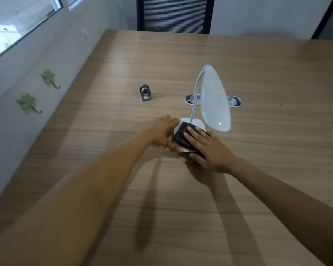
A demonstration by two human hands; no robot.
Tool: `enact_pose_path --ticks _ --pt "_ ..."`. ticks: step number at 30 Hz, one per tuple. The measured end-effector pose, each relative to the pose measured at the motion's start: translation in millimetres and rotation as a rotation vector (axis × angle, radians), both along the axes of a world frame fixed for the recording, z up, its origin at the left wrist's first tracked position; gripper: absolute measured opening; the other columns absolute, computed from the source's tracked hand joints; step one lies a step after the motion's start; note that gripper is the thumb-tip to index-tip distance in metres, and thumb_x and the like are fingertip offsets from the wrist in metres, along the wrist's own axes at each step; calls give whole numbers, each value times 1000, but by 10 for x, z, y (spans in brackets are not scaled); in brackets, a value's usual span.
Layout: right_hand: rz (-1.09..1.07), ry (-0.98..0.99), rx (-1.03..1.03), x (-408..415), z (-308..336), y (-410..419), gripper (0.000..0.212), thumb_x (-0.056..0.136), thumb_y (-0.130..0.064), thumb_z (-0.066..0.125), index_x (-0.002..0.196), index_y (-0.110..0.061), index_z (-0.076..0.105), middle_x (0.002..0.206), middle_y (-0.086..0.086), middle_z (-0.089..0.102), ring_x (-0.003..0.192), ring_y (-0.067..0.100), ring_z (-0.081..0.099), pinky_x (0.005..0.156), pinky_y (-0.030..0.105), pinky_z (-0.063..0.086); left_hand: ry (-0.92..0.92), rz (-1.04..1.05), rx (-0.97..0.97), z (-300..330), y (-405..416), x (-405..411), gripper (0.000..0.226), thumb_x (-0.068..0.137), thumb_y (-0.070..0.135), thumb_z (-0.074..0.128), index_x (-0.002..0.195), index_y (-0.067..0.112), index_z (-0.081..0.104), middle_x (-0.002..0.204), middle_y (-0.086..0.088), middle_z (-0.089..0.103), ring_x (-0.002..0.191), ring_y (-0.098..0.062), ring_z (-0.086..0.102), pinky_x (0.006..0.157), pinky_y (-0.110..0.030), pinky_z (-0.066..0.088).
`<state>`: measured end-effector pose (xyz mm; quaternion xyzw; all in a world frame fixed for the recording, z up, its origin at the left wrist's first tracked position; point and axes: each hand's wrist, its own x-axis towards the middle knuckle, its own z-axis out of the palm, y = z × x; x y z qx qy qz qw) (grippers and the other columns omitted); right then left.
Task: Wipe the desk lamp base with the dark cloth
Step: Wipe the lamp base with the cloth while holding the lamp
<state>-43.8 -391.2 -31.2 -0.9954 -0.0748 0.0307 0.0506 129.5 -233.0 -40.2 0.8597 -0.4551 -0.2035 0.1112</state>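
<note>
A white desk lamp stands on the wooden desk [258, 169]; its flat white base [199, 123] carries a thin bent neck and a long oval head [214, 98] that leans over to the right. The dark cloth [181, 136] lies bunched on the near part of the base. My right hand [208, 148] presses flat on the cloth, fingers spread over it. My left hand [164, 132] grips the base's left edge, thumb along the near side. Most of the base is hidden under the cloth and my hands.
A small grey metal holder [145, 93] sits on the desk to the far left of the lamp. An oval cable port [235, 101] is set into the desk behind the lamp. A dark mesh chair [174, 14] stands at the far edge. A wall with hooks runs along the left.
</note>
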Motion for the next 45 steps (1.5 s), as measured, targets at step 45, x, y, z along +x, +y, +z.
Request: enact_pose_path --ticks 45 --pt "-61 -71 58 -234 -165 -60 60 95 -53 6 144 -27 30 154 -1 31 145 22 23 113 43 21 -82 -42 109 67 -15 -16 133 36 92 53 148 23 32 154 -1 37 143 -30 29 118 -45 30"
